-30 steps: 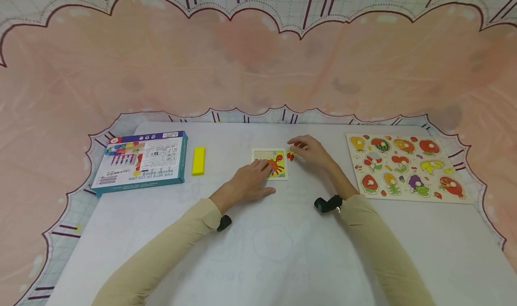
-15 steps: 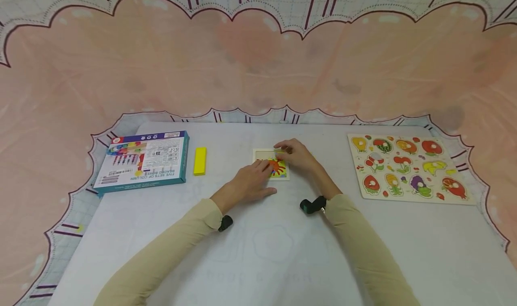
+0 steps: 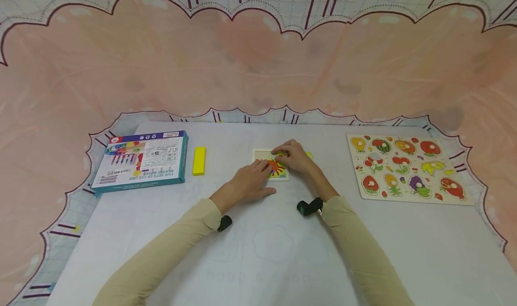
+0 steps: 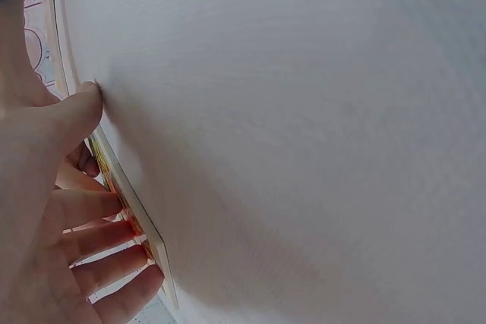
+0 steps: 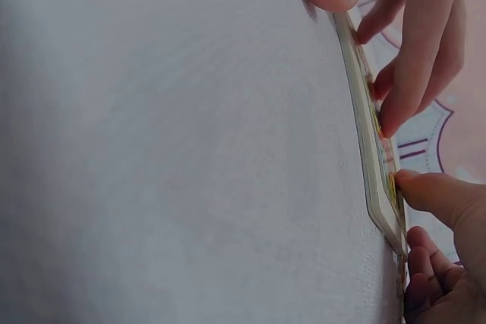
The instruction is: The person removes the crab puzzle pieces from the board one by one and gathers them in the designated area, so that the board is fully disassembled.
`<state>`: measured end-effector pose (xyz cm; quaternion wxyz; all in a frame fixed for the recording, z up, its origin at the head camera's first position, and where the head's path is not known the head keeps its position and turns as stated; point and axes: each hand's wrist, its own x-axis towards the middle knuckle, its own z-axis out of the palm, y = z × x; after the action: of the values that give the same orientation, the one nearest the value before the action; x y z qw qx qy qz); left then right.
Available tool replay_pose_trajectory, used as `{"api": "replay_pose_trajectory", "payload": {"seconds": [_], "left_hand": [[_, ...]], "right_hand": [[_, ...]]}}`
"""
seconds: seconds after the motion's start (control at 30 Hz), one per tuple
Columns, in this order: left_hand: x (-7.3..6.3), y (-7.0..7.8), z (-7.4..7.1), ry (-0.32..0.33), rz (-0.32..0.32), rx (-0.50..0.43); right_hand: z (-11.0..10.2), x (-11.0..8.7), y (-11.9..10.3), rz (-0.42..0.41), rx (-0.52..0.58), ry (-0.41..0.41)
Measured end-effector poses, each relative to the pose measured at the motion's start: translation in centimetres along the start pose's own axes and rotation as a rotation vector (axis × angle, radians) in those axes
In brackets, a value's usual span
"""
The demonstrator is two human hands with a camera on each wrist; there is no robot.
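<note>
Head: left hand (image 3: 251,181), fingers extended and holding nothing, tips resting on puzzle (image 3: 263,154) beneath them. Right hand (image 3: 296,157) at puzzle's right side; whether it pinches a piece, cannot tell. Small yellow-green piece (image 3: 309,154) just right of that hand. Block (image 3: 199,161) and box (image 3: 141,162) left of left hand; fruit board (image 3: 409,168) well right of right.

Left wrist: left fingertips on puzzle, thumb on table (image 4: 288,127).

Right wrist: right thumb touches puzzle's face.
</note>
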<state>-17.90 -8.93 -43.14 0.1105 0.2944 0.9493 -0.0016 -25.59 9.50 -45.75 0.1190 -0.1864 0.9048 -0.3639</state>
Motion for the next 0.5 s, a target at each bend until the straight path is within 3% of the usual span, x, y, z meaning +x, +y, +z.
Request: {"api": "replay_pose_trajectory", "payload": {"seconds": [0.5], "left_hand": [[0.11, -0.10, 0.14, -0.001, 0.007, 0.025]], "right_hand": [[0.16, 0.00, -0.05, -0.027, -0.006, 0.019]]}}
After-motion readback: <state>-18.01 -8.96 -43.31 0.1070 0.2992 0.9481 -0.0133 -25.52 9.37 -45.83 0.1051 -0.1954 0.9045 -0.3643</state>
